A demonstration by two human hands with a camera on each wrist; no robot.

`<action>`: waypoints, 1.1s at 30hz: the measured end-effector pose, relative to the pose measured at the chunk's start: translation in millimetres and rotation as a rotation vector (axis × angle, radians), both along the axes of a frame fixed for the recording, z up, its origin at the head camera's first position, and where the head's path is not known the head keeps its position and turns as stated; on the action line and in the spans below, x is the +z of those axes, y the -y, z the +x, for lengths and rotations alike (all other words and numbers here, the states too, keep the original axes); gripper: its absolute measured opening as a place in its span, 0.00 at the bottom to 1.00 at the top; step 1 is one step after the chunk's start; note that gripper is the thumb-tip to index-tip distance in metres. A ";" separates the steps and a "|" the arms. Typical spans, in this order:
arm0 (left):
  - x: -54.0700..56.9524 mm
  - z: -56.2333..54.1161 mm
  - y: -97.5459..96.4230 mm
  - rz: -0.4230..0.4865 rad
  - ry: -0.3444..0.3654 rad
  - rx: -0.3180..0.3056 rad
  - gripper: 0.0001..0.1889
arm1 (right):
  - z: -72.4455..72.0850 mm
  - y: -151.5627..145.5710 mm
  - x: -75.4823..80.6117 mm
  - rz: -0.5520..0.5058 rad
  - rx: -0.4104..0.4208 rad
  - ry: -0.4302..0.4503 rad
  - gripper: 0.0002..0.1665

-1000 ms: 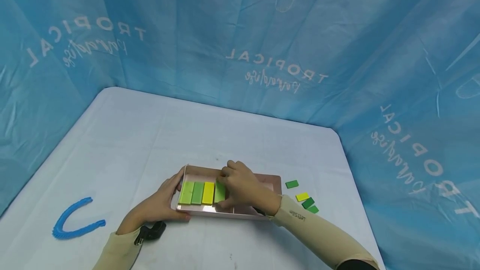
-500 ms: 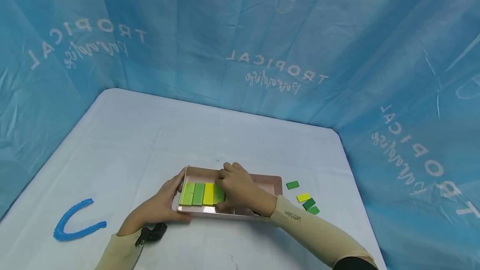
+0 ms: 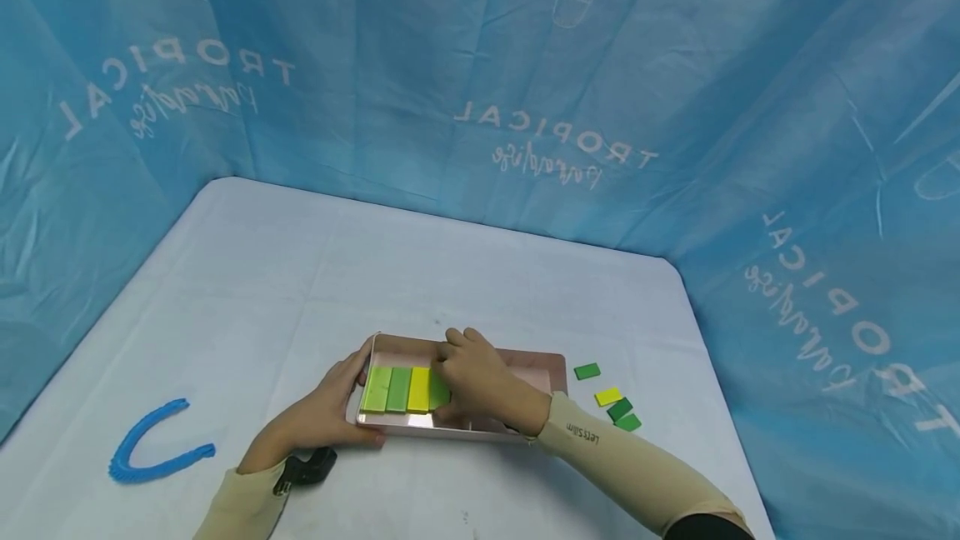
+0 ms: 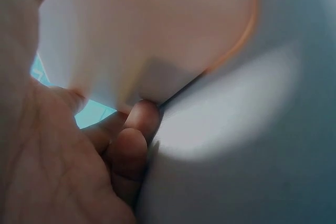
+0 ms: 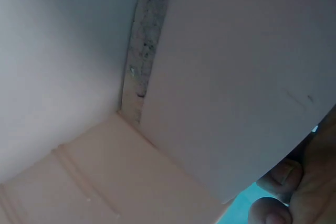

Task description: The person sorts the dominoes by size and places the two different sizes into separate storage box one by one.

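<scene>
A shallow pinkish box sits tilted on the white table. My left hand grips its left end, thumb along the front side; the left wrist view shows curled fingers at the edge of the box. Inside, a light green tile, a green tile and a yellow tile stand side by side. Against the yellow one, my right hand pinches another green tile, partly covered by the fingers. In the right wrist view the box wall hides most of the right hand.
To the right of the box lie a loose green tile, a yellow tile and two more green tiles. A blue ribbed, curved tube lies at the left. Blue curtains enclose the table.
The right hand has shifted slightly left and toward me, bringing its green tile flush against the yellow one. The left hand keeps its grip on the box.
</scene>
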State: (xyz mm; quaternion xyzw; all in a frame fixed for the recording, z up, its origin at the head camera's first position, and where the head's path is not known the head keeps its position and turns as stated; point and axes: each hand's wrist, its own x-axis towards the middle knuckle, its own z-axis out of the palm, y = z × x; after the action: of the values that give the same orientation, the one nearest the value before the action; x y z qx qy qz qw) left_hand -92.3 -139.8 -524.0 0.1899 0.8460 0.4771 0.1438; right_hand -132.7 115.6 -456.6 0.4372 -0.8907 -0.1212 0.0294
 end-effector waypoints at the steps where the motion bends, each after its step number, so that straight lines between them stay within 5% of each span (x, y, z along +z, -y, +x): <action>1: -0.1 -0.2 -0.4 0.003 0.002 -0.001 0.76 | 0.2 -0.3 0.0 0.003 -0.004 0.004 0.40; 19: -1.9 1.0 -5.1 -0.019 0.019 -0.009 0.76 | 8.6 -3.6 2.8 0.030 -0.054 0.060 0.40; 27: -2.3 2.0 -5.0 0.005 0.001 -0.009 0.76 | 7.6 -20.5 10.7 -0.235 0.012 -0.041 0.23; 33: -1.1 0.6 -2.1 0.001 0.020 0.009 0.76 | 9.0 -42.5 24.9 -0.392 -0.037 -0.049 0.15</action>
State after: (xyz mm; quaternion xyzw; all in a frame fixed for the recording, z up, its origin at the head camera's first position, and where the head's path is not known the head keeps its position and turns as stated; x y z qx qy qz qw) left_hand -91.7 -137.7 -525.1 0.1812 0.8450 0.4803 0.1499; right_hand -123.8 158.1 -431.8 0.4034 -0.9042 0.0434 0.1334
